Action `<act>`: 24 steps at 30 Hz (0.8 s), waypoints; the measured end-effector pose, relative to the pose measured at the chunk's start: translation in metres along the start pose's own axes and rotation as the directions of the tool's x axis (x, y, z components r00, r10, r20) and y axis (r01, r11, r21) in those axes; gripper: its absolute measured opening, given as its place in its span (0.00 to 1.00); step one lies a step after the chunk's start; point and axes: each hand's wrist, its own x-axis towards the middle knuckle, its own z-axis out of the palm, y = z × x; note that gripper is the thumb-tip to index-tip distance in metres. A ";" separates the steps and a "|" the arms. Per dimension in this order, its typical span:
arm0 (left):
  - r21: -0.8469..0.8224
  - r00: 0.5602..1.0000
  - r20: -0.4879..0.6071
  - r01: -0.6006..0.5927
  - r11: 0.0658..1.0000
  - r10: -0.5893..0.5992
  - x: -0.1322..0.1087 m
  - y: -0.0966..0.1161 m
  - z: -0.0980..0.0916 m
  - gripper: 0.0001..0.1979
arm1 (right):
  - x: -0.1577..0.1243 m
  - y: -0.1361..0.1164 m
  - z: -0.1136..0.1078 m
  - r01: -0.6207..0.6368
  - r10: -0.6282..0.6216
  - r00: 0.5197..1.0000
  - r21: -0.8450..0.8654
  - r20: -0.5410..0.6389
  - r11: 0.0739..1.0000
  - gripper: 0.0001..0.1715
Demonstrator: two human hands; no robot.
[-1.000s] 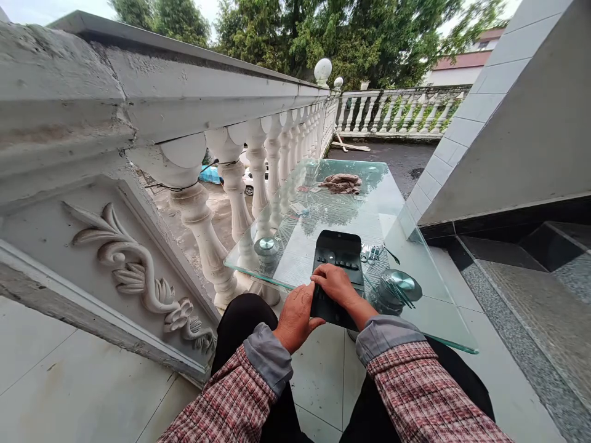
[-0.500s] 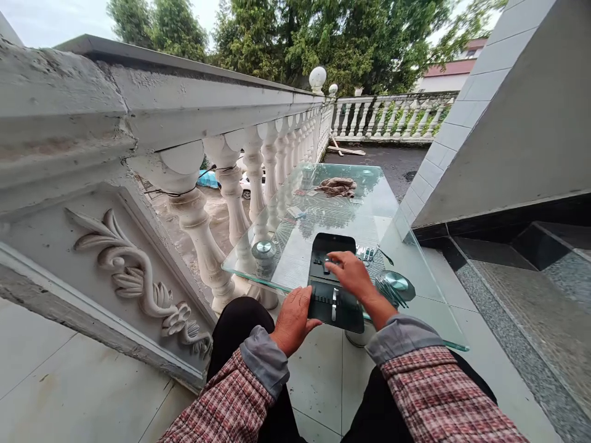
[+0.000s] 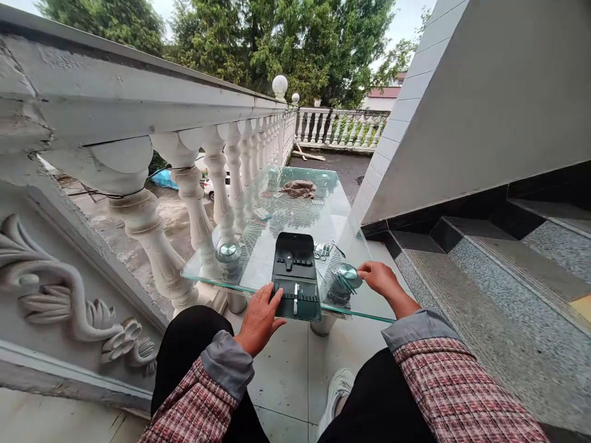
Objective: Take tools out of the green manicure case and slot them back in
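Observation:
An unfolded black case [image 3: 283, 284] lies at the near edge of the glass table, with a silver tool [image 3: 296, 299] in its lower half and a dark, rounded piece [image 3: 289, 261] in its upper half. Against the lower left side of the case rests my left hand [image 3: 259, 317], fingers apart. My right hand [image 3: 381, 280] is at the table's right side, beside a pile of thin metal tools [image 3: 344, 280]. Its fingertips are pinched together; what they hold, if anything, is too small to tell. Several small silver clippers [image 3: 322, 250] lie right of the case.
The glass table [image 3: 249, 271] has a crumpled brown cloth [image 3: 298, 189] at its far end and a small packet [image 3: 262, 213] left of centre. White balusters [image 3: 194, 206] run along the left. Stone steps [image 3: 462, 289] rise on the right.
My right hand has moved off the case to the right, beside the metal tools. The case now lies flatter on the table, with my left hand still at its side. The view has turned right.

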 end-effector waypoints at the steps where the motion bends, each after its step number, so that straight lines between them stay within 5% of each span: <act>1: 0.010 1.000 0.002 -0.004 1.000 0.004 0.000 0.001 0.000 0.37 | -0.003 -0.001 0.002 0.013 -0.013 1.000 -0.023 0.027 1.000 0.05; 10: 0.098 1.000 -0.003 -0.001 0.995 0.001 0.001 0.007 0.004 0.32 | -0.023 -0.052 0.040 0.241 -0.224 0.965 -0.129 0.135 0.962 0.10; 16: 0.126 1.000 -0.007 0.001 0.992 0.000 0.000 0.008 0.007 0.34 | -0.018 -0.070 0.055 0.217 -0.179 0.966 -0.205 0.189 0.954 0.16; 24: 0.118 1.000 0.003 0.016 0.993 -0.016 -0.001 0.007 0.005 0.37 | -0.023 -0.067 0.049 0.199 -0.102 0.953 -0.333 0.286 0.922 0.20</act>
